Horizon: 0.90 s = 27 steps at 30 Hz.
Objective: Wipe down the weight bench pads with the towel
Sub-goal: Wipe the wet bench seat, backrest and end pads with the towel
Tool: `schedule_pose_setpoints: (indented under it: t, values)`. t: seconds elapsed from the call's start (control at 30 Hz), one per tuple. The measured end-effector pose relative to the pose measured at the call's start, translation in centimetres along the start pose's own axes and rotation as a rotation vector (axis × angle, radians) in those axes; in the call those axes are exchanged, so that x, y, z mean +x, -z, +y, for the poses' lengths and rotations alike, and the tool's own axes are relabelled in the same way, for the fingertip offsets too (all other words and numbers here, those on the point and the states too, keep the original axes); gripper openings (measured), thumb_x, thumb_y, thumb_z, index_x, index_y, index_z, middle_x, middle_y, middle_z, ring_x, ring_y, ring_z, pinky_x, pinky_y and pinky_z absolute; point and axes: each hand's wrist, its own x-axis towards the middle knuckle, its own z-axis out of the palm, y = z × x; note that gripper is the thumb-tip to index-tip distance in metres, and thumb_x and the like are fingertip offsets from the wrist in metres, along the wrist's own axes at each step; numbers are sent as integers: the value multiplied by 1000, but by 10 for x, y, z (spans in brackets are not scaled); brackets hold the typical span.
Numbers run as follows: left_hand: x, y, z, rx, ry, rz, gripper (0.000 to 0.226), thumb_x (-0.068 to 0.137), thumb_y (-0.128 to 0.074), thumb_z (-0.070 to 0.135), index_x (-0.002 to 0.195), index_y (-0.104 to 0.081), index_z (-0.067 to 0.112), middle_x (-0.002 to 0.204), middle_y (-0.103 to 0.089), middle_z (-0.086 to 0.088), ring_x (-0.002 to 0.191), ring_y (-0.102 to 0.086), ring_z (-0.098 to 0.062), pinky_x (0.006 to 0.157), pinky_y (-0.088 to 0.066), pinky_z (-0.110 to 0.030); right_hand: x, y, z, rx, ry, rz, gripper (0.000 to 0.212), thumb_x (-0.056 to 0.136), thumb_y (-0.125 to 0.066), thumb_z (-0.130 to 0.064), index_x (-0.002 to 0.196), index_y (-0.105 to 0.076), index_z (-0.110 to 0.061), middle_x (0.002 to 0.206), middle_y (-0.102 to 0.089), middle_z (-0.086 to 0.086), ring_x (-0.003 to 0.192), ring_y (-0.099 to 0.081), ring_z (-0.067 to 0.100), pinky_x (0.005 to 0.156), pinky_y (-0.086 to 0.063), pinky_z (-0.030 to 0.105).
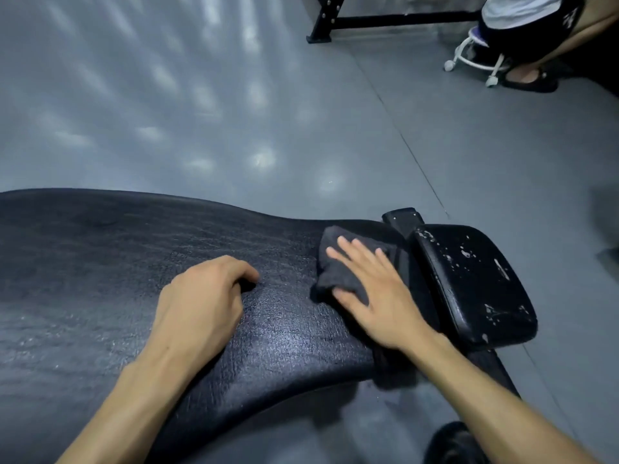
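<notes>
Under my hands the bench pad [100, 279] is black with a crinkly leather grain, my towel [338, 262] dark charcoal, the small pad [475, 283] black flecked white, floor [201, 112] plain grey.

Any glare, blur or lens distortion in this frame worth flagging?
Head view: wide-angle bending curves the long bench pad; patchy light reflections glare on the grey floor; the right hand on the dark towel is slightly motion-blurred; overall dim, cool lighting.
</notes>
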Motion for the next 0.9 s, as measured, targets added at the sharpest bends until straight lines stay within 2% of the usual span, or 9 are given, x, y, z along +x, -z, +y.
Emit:
schedule_pose_setpoints:
  t: [0.1,0.2,0.3,0.37,0.5,0.6,0.73,0.8,0.9]
  values:
    - [-2,-1,0,15,-18,-3,39,89,-53,9,105,-71,40,115,-70,24,111,-66,-15,83,-51,-36,39,14,45,-45,-194,55,67,96,-33,-66,157,-31,-38,167,-20,-11,155,-13,11,127,-5,42]
    - [-7,-3,5,28,-28,-15,38,90,-52,11,107,-70,40,116,-69,24,112,-65,-16,85,-52,-37,68,21,68,4,-362,76,70,93,-31,-68,152,-42,-31,159,-42,1,149,-34,25,123,-21,47]
    - [-11,-5,11,32,-54,-37,39,90,-52,10,107,-71,39,117,-69,23,112,-65,-17,85,-54,-38,34,11,51,-18,-402,95,80,89,-23,-74,158,-31,-33,167,-25,-1,155,-19,20,126,-12,46]
    - [-12,-7,14,44,-79,-52,40,90,-52,8,107,-71,38,117,-70,20,113,-64,-18,85,-54,-38,-21,7,30,-1,-386,125,78,91,-24,-73,159,-27,-34,170,-14,-5,157,-9,15,127,-6,42]
    - [-11,-10,22,39,-93,-60,40,89,-52,7,105,-71,38,117,-70,20,112,-64,-19,84,-53,-38,-98,-4,6,46,-404,159,73,95,-30,-70,159,-28,-34,169,-12,-10,157,-4,10,127,-3,39]
    - [-13,-13,30,26,-131,-59,40,89,-52,8,106,-70,39,117,-69,22,113,-64,-18,83,-53,-37,-67,7,23,19,-418,105,76,92,-26,-74,159,-24,-38,170,-6,-8,157,-1,13,127,-1,40]
    - [-24,-17,40,33,-176,-71,39,88,-52,9,107,-69,39,117,-69,20,113,-63,-18,84,-53,-37,-6,15,43,-11,-519,39,68,101,-34,-64,161,-17,-36,171,-1,0,157,0,19,127,1,40]
    - [-31,-17,41,38,-189,-77,39,89,-51,10,108,-68,39,117,-68,20,113,-63,-18,85,-53,-37,-8,9,33,-4,-535,83,66,102,-33,-61,161,-17,-34,171,-2,-1,157,1,17,127,3,39]
    - [-35,-19,40,37,-203,-86,40,90,-49,10,110,-68,39,119,-68,19,114,-63,-19,86,-53,-39,-50,0,8,13,-442,139,65,102,-33,-60,160,-23,-32,170,-6,-7,157,2,10,127,4,37]
